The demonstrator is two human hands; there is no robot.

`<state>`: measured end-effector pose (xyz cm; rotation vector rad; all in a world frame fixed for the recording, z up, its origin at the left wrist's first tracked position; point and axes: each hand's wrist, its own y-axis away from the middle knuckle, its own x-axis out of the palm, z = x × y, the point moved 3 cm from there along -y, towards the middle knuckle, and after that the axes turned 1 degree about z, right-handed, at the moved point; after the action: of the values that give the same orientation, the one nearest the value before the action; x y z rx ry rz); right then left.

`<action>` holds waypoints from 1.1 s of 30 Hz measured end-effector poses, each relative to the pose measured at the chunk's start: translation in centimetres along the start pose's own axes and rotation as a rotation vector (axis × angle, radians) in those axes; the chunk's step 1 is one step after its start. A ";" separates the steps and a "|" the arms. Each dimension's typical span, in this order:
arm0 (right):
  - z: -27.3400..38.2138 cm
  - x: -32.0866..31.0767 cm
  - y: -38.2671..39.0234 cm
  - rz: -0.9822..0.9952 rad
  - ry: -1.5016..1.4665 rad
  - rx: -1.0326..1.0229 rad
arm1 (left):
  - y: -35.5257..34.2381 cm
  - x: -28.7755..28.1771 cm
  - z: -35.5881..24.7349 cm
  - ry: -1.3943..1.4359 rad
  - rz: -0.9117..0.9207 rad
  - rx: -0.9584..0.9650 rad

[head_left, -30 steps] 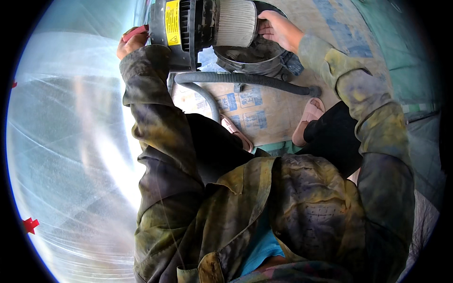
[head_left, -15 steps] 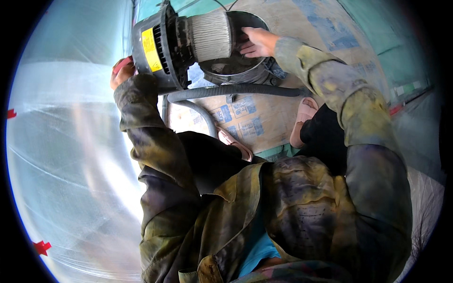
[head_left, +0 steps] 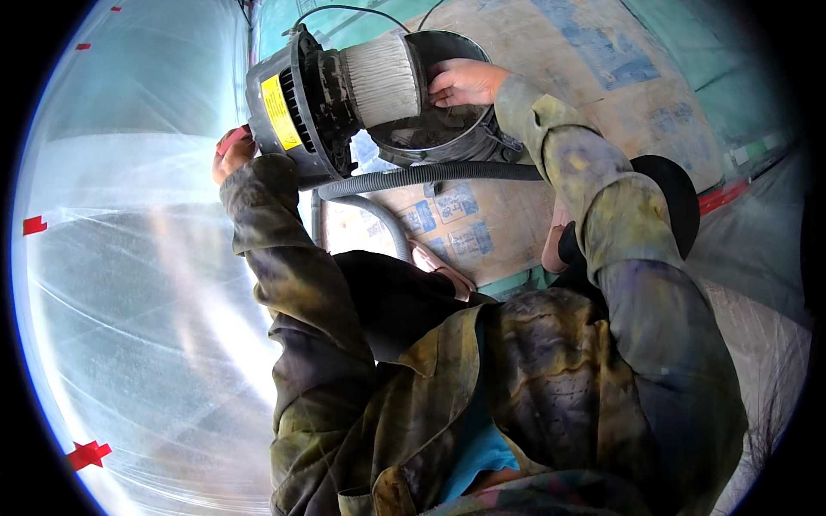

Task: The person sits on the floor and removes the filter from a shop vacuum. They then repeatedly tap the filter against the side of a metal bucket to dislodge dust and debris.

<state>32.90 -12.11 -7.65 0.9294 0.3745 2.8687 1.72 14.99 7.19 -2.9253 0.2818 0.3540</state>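
Note:
The black motor head (head_left: 320, 138) of a shop vacuum lies tipped on its side, with a yellow label on it. My left hand (head_left: 233, 156) is closed round its red handle. A pale pleated cylindrical filter (head_left: 381, 82) sticks out from the head toward the right, over the open, dusty vacuum canister (head_left: 423, 153). At the filter's dark end cap, my right hand (head_left: 467, 83) has its fingers curled in. Whatever small part lies under those fingertips is hidden.
A ribbed grey hose (head_left: 469, 172) runs in front of the canister. Clear plastic sheeting (head_left: 129, 284) with red tape hangs at the left. Brown floor covering (head_left: 551, 95) lies beneath, and a black cable (head_left: 353, 9) loops behind. My pink slippers (head_left: 440, 268) stand near the hose.
My right hand's fingers, more spread before, are now curled in at the filter's end. My left hand keeps the handle. The view has shifted slightly, and my right leg has moved outward.

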 end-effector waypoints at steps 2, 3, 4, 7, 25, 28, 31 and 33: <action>0.9 -0.1 -0.6 0.136 0.157 0.083 | -0.6 -0.2 0.1 0.213 0.056 -0.090; 1.4 -0.4 -1.0 0.145 0.228 0.097 | -1.4 -0.4 0.5 0.143 0.061 0.000; 1.7 -0.5 -1.3 0.154 0.273 0.112 | -2.7 -0.8 1.4 0.071 0.062 0.094; 2.0 1.1 -2.5 0.187 0.410 0.133 | -8.3 -5.4 5.5 0.403 0.054 0.126; 2.0 -1.0 -1.5 -0.649 1.536 -0.801 | -7.0 -0.7 4.6 0.573 0.040 -0.102; 2.3 -0.1 -1.5 -0.449 0.617 0.055 | -7.6 -2.8 5.7 0.836 -0.004 -0.267; 2.4 -2.9 -2.3 -0.343 0.197 0.306 | -4.3 2.6 1.6 1.583 -0.140 -0.730; 2.7 0.1 -1.9 -0.199 0.195 0.300 | -3.8 1.0 0.1 1.536 -0.135 -0.671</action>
<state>34.46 -9.66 -5.95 0.6056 0.8828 2.7691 3.47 18.47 7.43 -3.0002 0.1193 -2.2114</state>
